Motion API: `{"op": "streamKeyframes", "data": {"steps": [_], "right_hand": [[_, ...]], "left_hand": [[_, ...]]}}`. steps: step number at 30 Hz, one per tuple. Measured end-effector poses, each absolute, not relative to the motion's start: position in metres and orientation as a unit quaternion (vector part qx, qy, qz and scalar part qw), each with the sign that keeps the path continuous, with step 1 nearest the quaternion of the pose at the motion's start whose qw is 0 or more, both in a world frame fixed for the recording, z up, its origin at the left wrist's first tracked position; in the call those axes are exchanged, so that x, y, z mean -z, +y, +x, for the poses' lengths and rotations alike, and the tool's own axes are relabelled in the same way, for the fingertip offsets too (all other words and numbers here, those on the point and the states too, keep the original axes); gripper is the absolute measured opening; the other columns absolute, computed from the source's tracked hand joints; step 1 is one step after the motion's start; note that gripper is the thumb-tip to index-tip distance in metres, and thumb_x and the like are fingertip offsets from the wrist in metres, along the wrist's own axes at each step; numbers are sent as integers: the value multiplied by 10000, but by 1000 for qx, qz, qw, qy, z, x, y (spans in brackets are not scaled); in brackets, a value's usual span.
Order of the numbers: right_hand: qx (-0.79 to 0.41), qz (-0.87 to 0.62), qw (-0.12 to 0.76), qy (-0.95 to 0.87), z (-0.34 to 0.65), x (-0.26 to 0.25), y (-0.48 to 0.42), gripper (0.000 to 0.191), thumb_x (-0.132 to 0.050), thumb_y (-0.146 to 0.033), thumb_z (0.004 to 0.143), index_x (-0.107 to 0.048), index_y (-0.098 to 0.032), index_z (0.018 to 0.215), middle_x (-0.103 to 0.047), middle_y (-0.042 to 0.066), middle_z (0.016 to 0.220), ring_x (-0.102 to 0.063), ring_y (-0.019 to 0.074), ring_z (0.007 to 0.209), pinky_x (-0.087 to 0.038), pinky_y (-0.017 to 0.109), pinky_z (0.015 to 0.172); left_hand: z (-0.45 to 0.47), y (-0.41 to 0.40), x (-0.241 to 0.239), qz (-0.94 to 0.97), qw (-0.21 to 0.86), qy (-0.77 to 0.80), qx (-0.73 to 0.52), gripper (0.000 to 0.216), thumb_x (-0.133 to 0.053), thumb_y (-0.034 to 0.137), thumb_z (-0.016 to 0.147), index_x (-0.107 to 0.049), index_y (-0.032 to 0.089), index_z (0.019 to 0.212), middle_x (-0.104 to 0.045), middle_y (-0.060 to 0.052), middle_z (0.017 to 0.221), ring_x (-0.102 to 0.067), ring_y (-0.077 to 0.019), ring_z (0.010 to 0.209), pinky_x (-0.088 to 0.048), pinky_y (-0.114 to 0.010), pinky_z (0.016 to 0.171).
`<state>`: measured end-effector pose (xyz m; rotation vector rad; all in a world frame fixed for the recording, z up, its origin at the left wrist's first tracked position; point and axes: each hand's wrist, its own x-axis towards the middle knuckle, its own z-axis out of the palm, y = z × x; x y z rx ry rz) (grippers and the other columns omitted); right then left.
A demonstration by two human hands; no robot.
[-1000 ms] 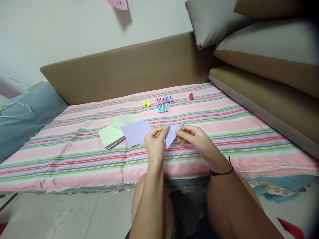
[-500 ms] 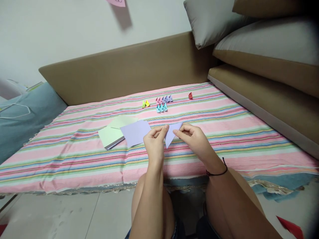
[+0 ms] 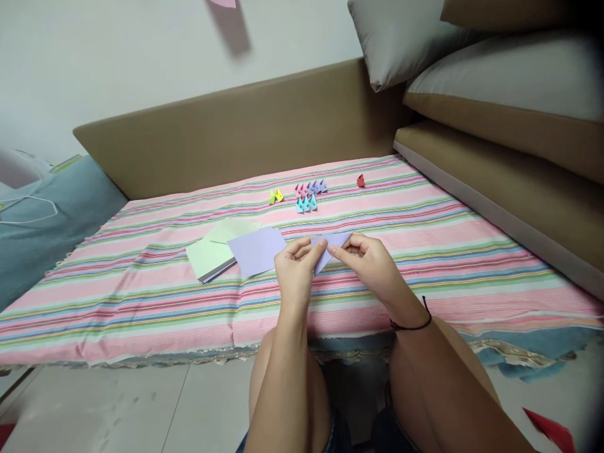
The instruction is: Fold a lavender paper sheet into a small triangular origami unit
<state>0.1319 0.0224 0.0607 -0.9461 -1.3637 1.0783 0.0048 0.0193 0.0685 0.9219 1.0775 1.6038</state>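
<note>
Between my two hands is a small folded piece of purple paper [image 3: 336, 240], roughly triangular with its tip pointing down. My left hand [image 3: 298, 261] pinches its left side, thumb on top. At its right side my right hand [image 3: 365, 255] grips it between thumb and fingers. Part of the paper is hidden behind the fingers. Just left of my left hand lies a flat purple sheet [image 3: 257, 251]. It overlaps a stack of light green paper [image 3: 210, 255] with darker sheets showing at its edge.
Small folded paper pieces stand farther back: blue ones [image 3: 306, 204], pink and purple ones [image 3: 316, 187], yellow-green ones [image 3: 276, 197] and a red one [image 3: 361, 181]. A striped cloth [image 3: 155, 302] covers the seat. Cushions [image 3: 500, 82] are piled at right. Red paper [image 3: 550, 429] lies on the floor.
My left thumb has shifted slightly right over the purple paper, and the paper's top edge lies flatter between my hands. The other papers stay in place.
</note>
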Motion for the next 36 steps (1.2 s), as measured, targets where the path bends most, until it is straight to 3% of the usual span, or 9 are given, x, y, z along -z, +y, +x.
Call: {"op": "streamKeyframes", "data": {"steps": [4, 9, 14, 20, 23, 30, 36], "right_hand": [[-443, -417, 539, -583, 132, -62, 22, 262, -695, -385, 732, -580, -169, 641, -549, 3, 689, -523, 140, 648, -414, 283, 613], [-526, -402, 515, -544, 134, -65, 23, 297, -733, -445, 670, -621, -184, 756, -642, 26, 743, -598, 190, 745, -466, 320, 707], [-504, -408, 527, -549, 139, -66, 23, 311, -760, -440, 636, -613, -175, 703, -606, 9, 685, -554, 163, 661, -434, 295, 642], [-473, -410, 521, -580, 145, -68, 22, 390, -632, -490, 767, -500, -191, 555, -371, -45, 546, -330, 105, 527, -273, 274, 528], [-442, -415, 530, -592, 146, -69, 22, 391, -618, -509, 773, -528, -186, 573, -362, -40, 582, -318, 109, 552, -254, 279, 542], [-450, -400, 520, -606, 148, -72, 22, 470, -548, -510, 836, -414, -197, 511, -351, -32, 537, -336, 116, 536, -248, 284, 533], [-456, -415, 523, -589, 151, -67, 25, 443, -508, -522, 856, -485, -194, 560, -377, -28, 522, -342, 112, 507, -263, 280, 512]], "left_hand": [[2, 20, -68, 395, 480, 438, -649, 187, -797, 256, 614, -724, 138, 739, -724, -27, 682, -639, -109, 605, -468, -191, 557], [-1, 19, -69, 410, 479, 441, -639, 202, -802, 263, 601, -740, 145, 752, -734, -46, 698, -659, -140, 633, -489, -224, 589], [-2, 19, -70, 429, 477, 436, -631, 184, -804, 256, 598, -739, 150, 733, -738, -46, 709, -662, -139, 636, -489, -217, 584], [-6, 21, -71, 447, 471, 435, -625, 172, -805, 246, 598, -740, 155, 729, -737, -43, 709, -660, -137, 642, -492, -212, 581], [-7, 21, -70, 450, 467, 441, -620, 193, -807, 258, 592, -739, 146, 734, -733, -53, 700, -661, -150, 640, -495, -227, 580], [-8, 22, -70, 451, 468, 446, -616, 195, -810, 261, 584, -738, 149, 727, -735, -55, 709, -656, -144, 640, -486, -222, 586], [-8, 22, -70, 448, 468, 452, -613, 194, -806, 272, 587, -740, 150, 723, -727, -50, 679, -634, -136, 602, -451, -215, 533]]}}
